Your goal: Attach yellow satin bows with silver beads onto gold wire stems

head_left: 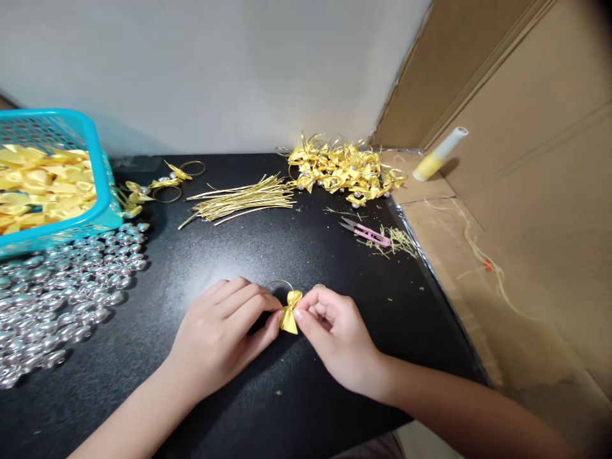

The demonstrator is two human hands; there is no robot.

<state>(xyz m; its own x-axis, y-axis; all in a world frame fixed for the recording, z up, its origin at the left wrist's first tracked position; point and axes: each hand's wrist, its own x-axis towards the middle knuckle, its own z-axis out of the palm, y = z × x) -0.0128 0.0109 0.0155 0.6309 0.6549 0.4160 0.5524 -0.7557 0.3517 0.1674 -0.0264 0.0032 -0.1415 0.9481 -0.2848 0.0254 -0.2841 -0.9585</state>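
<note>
A small yellow ribbon bow point(290, 313) is pinched between my two hands just above the black table. My left hand point(227, 325) grips the bow's left side between thumb and fingertips. On the other side, the thumb and index finger of my right hand point(337, 331) close on its middle. A thin gold cord point(282, 282) arcs up behind the bow, and part of it is hidden by my fingers. Farther back lies a bundle of cut gold cords point(243, 201). Pink thread snips point(367, 231) rest to the right, beside yellow thread scraps point(401, 242).
A blue plastic basket point(98, 172) of yellow bows stands at the left, with many silver beads point(71, 293) spread before it. Finished-looking bows with beads point(342, 167) are heaped at the back. A thread tube point(440, 154) stands on the cardboard beyond the table's right edge.
</note>
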